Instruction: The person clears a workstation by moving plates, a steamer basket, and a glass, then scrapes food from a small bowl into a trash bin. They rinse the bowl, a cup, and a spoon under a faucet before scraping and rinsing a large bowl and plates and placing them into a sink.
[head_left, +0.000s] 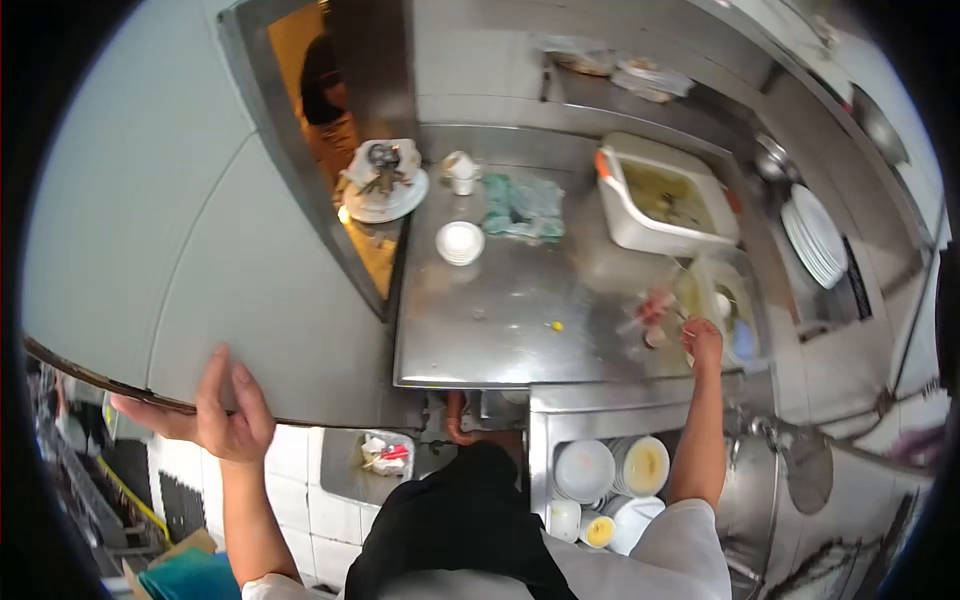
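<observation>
My left hand (pixel 232 415) is spread open at the lower edge of the pale grey partition (pixel 200 270), its fingers reaching up over that edge. On the far side, my right hand (pixel 703 342) is closed in a pinch at the near side of a clear plastic tub (pixel 745 300). A thin light piece shows at its fingertips, and I cannot tell what it is. Inside the tub are cloudy liquid, a white piece and a blue piece. Just left of this hand, a see-through item with reddish contents (pixel 655 305) sits blurred on the steel counter (pixel 480 330).
A white basin (pixel 640 235) of murky water stands behind. Small white dishes (pixel 460 243), a white cup (pixel 461 176) and a teal plastic bag (pixel 520 208) are on the counter. Stacked plates with cutlery (pixel 385 200) fill the hatch. Bowls (pixel 585 470) sit below; a bin (pixel 370 465) stands left.
</observation>
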